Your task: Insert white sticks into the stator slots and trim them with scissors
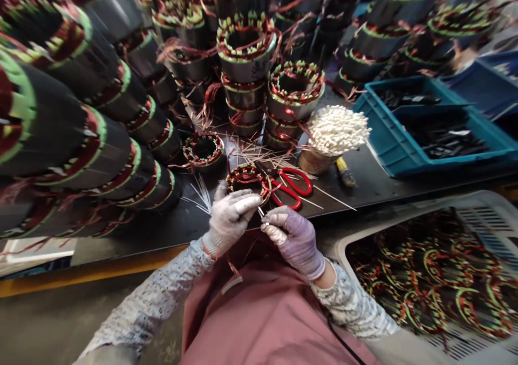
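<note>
Across the view, a dark bench with a yellow edge. Crowded along its left and back, tall stacks of coil rings, dark metal with green and copper-red ends. Below, at the near side, a dull red apron. At lower right, a pale slotted crate full of more rings lying at various tilts. Above that, on the bench, a teal bin, divided, with dark small parts inside. Left of the bin, a brown pot packed with white-tipped sticks.

At centre, near the front edge of the bench, a single low ring with red wire across its opening. Over its near rim, the gloved left hand, fingers bent and close together; impossible to tell how firmly gripped. Just beside, the gloved right hand, thumb and forefinger pinched on a thin pale strip. Right of the ring, red-handled scissors; farther right, a yellow-handled brush. Scattered behind the ring, thin rods; to its left, a fan of white strips.
</note>
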Motion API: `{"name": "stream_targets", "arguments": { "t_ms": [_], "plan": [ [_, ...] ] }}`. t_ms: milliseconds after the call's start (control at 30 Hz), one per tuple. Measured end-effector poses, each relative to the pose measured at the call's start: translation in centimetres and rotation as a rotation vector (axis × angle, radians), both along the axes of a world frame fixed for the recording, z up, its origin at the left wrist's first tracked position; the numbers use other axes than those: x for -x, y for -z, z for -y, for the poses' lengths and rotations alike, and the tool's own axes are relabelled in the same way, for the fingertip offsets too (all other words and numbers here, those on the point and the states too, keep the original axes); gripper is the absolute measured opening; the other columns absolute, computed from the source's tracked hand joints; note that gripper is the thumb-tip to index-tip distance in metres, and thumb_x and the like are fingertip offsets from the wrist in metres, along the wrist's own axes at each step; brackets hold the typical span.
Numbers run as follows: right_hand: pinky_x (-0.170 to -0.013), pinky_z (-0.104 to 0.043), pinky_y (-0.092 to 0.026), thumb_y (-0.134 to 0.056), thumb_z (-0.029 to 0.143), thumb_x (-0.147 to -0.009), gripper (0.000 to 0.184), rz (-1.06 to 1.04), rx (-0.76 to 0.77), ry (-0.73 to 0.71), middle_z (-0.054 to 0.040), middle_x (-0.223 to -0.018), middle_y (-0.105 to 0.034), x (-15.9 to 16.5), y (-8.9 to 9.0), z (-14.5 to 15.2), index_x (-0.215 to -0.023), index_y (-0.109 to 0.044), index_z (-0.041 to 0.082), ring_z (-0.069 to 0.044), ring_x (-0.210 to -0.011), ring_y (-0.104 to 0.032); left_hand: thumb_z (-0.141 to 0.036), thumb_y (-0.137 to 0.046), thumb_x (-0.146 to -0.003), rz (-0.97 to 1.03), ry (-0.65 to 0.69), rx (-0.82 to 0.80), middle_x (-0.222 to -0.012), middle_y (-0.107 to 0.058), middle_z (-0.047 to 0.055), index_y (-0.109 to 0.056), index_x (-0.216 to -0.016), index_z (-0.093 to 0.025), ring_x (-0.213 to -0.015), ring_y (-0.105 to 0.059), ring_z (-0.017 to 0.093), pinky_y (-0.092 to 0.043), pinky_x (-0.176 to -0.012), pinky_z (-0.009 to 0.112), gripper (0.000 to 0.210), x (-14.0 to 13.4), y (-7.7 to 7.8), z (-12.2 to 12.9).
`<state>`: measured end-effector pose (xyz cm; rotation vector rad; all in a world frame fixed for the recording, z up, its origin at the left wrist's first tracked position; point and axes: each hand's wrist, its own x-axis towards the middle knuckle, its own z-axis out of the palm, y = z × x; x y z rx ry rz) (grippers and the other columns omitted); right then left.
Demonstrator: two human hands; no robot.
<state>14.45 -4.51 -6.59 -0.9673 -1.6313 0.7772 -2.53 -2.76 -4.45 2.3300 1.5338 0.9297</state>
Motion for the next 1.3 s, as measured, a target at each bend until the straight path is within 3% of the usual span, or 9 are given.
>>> {"name": "stream_targets", "arguments": {
  "t_ms": [400,567,700,833,933,1033,1167,1233,1300],
  "plan": [
    [-0.064,-0.024,-0.051,-0.062,0.018,-0.082,0.007,0.123,0.062,-0.062,-0.002,-0.074,-0.067,0.1,-1.0,-1.6,-0.076,-0.063,0.02,-0.013,-0.068,-0.063,-0.024,-0.054,-0.089,0.014,0.049,0.004,-0.096,-0.075,-0.001,-0.07,-0.094,-0.029,-0.094,-0.069,0.016,-0.023,-0.115,0.048,0.017,0.4,0.3,-0.4],
    [-0.058,-0.026,-0.048,-0.062,0.024,-0.083,0.013,0.269,0.093,-0.032,-0.0018,-0.067,-0.065,0.7,0.2,-2.6,-0.07,-0.061,0.02,-0.014,-0.061,-0.06,-0.029,-0.049,-0.091,-0.031,0.031,0.031,-0.095,-0.075,-0.001,-0.07,-0.092,-0.029,-0.095,-0.069,0.017,-0.024,-0.115,0.05,0.021,0.5,0.6,-0.5],
    [-0.061,-0.027,-0.046,-0.057,0.029,-0.087,0.013,0.436,-0.084,0.025,-0.0064,-0.075,-0.066,0.7,1.0,-2.9,-0.082,-0.063,0.019,-0.017,-0.068,-0.061,-0.028,-0.05,-0.091,-0.041,0.057,0.029,-0.095,-0.075,-0.002,-0.07,-0.092,-0.03,-0.094,-0.069,0.016,-0.023,-0.114,0.049,0.02,0.3,0.4,-0.5],
    [-0.054,-0.028,-0.04,-0.051,0.026,-0.088,0.019,0.552,-0.369,-0.006,-0.0064,-0.067,-0.064,-0.4,-0.5,-3.2,-0.075,-0.061,0.019,-0.016,-0.058,-0.056,-0.028,-0.049,-0.091,-0.048,0.076,0.026,-0.097,-0.075,-0.001,-0.068,-0.095,-0.029,-0.093,-0.069,0.016,-0.021,-0.114,0.048,0.019,0.5,0.1,-0.4],
    [-0.052,-0.027,-0.041,-0.057,0.024,-0.083,0.01,0.461,-0.445,-0.058,-0.0057,-0.071,-0.067,-1.6,-1.7,-3.3,-0.073,-0.061,0.02,-0.015,-0.058,-0.058,-0.03,-0.058,-0.086,-0.113,0.053,0.099,-0.113,-0.07,0.004,-0.058,-0.119,-0.025,-0.103,-0.066,0.018,-0.025,-0.114,0.045,0.033,0.9,0.0,-0.2],
    [-0.053,-0.026,-0.045,-0.054,0.026,-0.084,0.013,0.078,-0.104,-0.054,-0.0049,-0.079,-0.069,-1.8,-2.2,-2.5,-0.074,-0.061,0.021,-0.014,-0.062,-0.062,-0.026,-0.066,-0.079,-0.2,0.012,0.152,-0.118,-0.067,0.009,-0.034,-0.141,-0.016,-0.111,-0.062,0.021,-0.028,-0.114,0.045,0.071,1.0,-0.1,-0.2],
    [-0.033,-0.02,-0.027,-0.049,0.031,-0.087,0.025,-0.404,0.645,-0.439,0.0033,-0.051,-0.051,-0.8,-2.7,-0.7,-0.065,-0.055,0.019,-0.006,-0.034,-0.04,-0.027,-0.068,-0.077,-0.278,-0.041,0.238,-0.103,-0.073,0.006,-0.032,-0.141,-0.014,-0.109,-0.062,0.024,-0.03,-0.113,0.046,0.075,0.9,-0.3,-0.7],
    [-0.03,-0.018,-0.016,-0.052,0.031,-0.083,0.028,-0.517,0.811,-0.496,0.0062,-0.047,-0.042,-0.3,-3.6,-1.1,-0.059,-0.046,0.019,-0.003,-0.031,-0.027,-0.029,-0.07,-0.075,-0.333,-0.024,0.282,-0.104,-0.072,0.009,-0.036,-0.139,-0.012,-0.113,-0.06,0.026,-0.033,-0.111,0.046,0.074,0.8,-0.5,-1.2],
    [-0.029,-0.017,-0.015,-0.05,0.032,-0.084,0.032,-0.635,0.788,-0.372,0.0069,-0.048,-0.041,0.3,-4.4,-2.8,-0.057,-0.037,0.02,-0.002,-0.031,-0.02,-0.032,-0.069,-0.076,-0.39,0.008,0.301,-0.105,-0.071,0.011,-0.04,-0.137,-0.011,-0.111,-0.061,0.027,-0.033,-0.111,0.046,0.07,0.7,-0.9,-1.6]
  ]
}}
